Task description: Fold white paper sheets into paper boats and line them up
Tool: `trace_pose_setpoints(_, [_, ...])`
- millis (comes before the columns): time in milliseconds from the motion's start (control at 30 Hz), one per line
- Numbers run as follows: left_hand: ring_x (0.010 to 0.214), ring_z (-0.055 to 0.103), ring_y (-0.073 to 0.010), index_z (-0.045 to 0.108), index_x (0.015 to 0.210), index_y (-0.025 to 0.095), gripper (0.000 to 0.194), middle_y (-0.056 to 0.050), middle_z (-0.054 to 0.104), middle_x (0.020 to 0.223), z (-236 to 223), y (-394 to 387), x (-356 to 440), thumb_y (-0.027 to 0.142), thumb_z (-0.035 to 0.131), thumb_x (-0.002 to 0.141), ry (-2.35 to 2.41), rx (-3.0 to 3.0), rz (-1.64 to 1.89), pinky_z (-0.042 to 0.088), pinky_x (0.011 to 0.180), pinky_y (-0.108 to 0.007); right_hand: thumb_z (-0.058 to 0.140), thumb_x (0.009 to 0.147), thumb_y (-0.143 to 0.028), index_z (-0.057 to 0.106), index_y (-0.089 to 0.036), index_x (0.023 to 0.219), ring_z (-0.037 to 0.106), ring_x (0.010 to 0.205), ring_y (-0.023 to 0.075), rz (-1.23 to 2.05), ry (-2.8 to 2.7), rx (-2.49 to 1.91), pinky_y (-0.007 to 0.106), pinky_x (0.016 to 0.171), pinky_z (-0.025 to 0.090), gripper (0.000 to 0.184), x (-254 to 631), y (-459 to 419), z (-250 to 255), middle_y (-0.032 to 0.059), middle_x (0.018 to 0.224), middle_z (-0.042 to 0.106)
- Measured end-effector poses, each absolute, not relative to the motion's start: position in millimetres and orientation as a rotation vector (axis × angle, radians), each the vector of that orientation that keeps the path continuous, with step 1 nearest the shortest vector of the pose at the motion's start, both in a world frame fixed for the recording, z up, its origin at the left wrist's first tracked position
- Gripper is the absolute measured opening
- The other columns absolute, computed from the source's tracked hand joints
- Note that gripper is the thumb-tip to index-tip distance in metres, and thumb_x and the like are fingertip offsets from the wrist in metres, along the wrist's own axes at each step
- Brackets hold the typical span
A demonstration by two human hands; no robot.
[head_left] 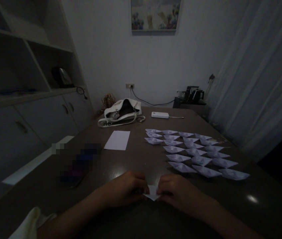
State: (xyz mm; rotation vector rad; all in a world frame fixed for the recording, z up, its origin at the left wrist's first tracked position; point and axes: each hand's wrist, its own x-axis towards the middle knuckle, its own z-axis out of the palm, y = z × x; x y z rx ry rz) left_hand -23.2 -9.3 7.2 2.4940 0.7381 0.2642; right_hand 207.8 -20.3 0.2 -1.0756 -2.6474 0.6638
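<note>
A small piece of folded white paper (153,192), pointed at its lower end, is held just above or on the table near its front. My left hand (128,187) pinches its left side with curled fingers. On the opposite side, my right hand (177,192) grips the right edge. The fingertips partly cover the paper, so its full shape is hidden. Beyond my right hand, several white paper boats (202,161) stand in rows on the dark table. A white sheet of paper (117,140) lies flat ahead of my left hand.
A blurred-out phone-like object (80,166) lies on the left of the table (131,162). Farther back are a white handbag (123,111) and a white power bank (160,115) with a short cable. Cabinets (46,122) line the left; a curtain (257,76) hangs right.
</note>
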Motion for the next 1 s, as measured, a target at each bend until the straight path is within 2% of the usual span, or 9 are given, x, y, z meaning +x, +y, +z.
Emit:
trace_pose_setpoints(200, [0.072, 0.059, -0.0158, 0.062, 0.084, 0.016, 0.013, -0.003, 0.063, 0.080, -3.9, -9.0, -18.1, 0.023, 0.054, 0.091, 0.949, 2.416, 0.309, 0.040, 0.061, -0.023, 0.061, 0.085, -0.014, 0.063, -0.014, 0.070, 0.057, 0.066, 0.0145, 0.721, -2.493, -1.307, 0.024, 0.059, 0.036, 0.015, 203.8, -18.1, -0.1, 0.0021, 0.071, 0.062])
trace_pose_setpoints(300, [0.067, 0.058, -0.0145, 0.057, 0.101, 0.019, 0.014, 0.001, 0.062, 0.076, -9.3, -8.8, -16.5, 0.023, 0.057, 0.088, 1.036, 2.271, 0.389, 0.038, 0.056, -0.022, 0.066, 0.081, -0.011, 0.060, -0.015, 0.083, 0.056, 0.065, 0.0137, 0.799, -2.334, -1.368, 0.023, 0.057, 0.035, 0.008, 201.5, -16.6, -4.6, -0.0010, 0.069, 0.059])
trace_pose_setpoints(367, [0.068, 0.059, -0.0143, 0.050, 0.112, 0.021, 0.027, 0.002, 0.062, 0.078, -10.1, -9.0, -15.7, 0.020, 0.059, 0.086, 1.046, 2.208, 0.457, 0.039, 0.057, -0.021, 0.070, 0.076, -0.009, 0.055, -0.017, 0.094, 0.055, 0.065, 0.0130, 0.838, -2.244, -1.340, 0.022, 0.058, 0.037, 0.025, 201.3, -15.9, -7.4, -0.0032, 0.071, 0.057])
trace_pose_setpoints(433, [0.071, 0.058, -0.0146, 0.050, 0.112, 0.020, 0.029, 0.001, 0.061, 0.082, -8.8, -9.0, -15.2, 0.018, 0.060, 0.084, 1.049, 2.209, 0.490, 0.040, 0.059, -0.021, 0.072, 0.074, -0.008, 0.052, -0.018, 0.093, 0.054, 0.065, 0.0126, 0.816, -2.221, -1.311, 0.021, 0.058, 0.037, 0.029, 201.6, -15.4, -9.0, -0.0041, 0.071, 0.055])
trace_pose_setpoints(567, [0.079, 0.058, -0.0160, 0.062, 0.094, 0.019, 0.009, -0.004, 0.058, 0.095, -5.4, -7.0, -17.4, 0.018, 0.058, 0.086, 1.011, 2.320, 0.426, 0.043, 0.066, -0.023, 0.069, 0.075, -0.003, 0.057, -0.016, 0.080, 0.054, 0.072, 0.0130, 0.680, -2.324, -1.244, 0.022, 0.061, 0.038, 0.019, 202.8, -14.3, -9.1, -0.0003, 0.081, 0.056])
trace_pose_setpoints(700, [0.093, 0.058, -0.0202, 0.064, 0.099, 0.020, 0.016, -0.007, 0.057, 0.107, -6.3, -3.3, -22.8, 0.028, 0.065, 0.085, 0.920, 2.420, 0.386, 0.046, 0.079, -0.028, 0.062, 0.082, -0.002, 0.065, -0.016, 0.081, 0.056, 0.084, 0.0162, 0.536, -2.504, -1.083, 0.025, 0.071, 0.040, 0.015, 204.9, -13.4, -6.9, 0.0028, 0.087, 0.062])
trace_pose_setpoints(800, [0.092, 0.060, -0.0203, 0.063, 0.100, 0.018, 0.018, -0.008, 0.059, 0.105, -6.8, -2.9, -24.4, 0.030, 0.063, 0.087, 0.851, 2.518, 0.313, 0.047, 0.079, -0.027, 0.067, 0.083, -0.017, 0.068, -0.017, 0.089, 0.058, 0.087, 0.0187, 0.501, -2.607, -1.002, 0.028, 0.074, 0.042, 0.006, 207.2, -14.2, -3.6, 0.0038, 0.089, 0.065])
trace_pose_setpoints(900, [0.084, 0.062, -0.0190, 0.063, 0.098, 0.017, 0.013, -0.008, 0.062, 0.100, -5.6, -5.1, -23.0, 0.023, 0.053, 0.092, 0.863, 2.665, 0.243, 0.048, 0.072, -0.026, 0.075, 0.077, -0.028, 0.067, -0.017, 0.097, 0.059, 0.087, 0.0200, 0.485, -2.628, -1.004, 0.028, 0.072, 0.044, 0.024, 208.8, -15.7, -1.5, 0.0047, 0.095, 0.066])
trace_pose_setpoints(1000, [0.080, 0.063, -0.0196, 0.063, 0.098, 0.016, 0.016, -0.009, 0.064, 0.096, -4.4, -7.3, -21.4, 0.020, 0.049, 0.093, 0.871, 2.817, 0.291, 0.048, 0.069, -0.027, 0.074, 0.077, -0.022, 0.066, -0.018, 0.097, 0.060, 0.086, 0.0200, 0.401, -2.624, -0.984, 0.028, 0.071, 0.045, 0.023, 208.5, -16.4, -3.2, 0.0051, 0.095, 0.066])
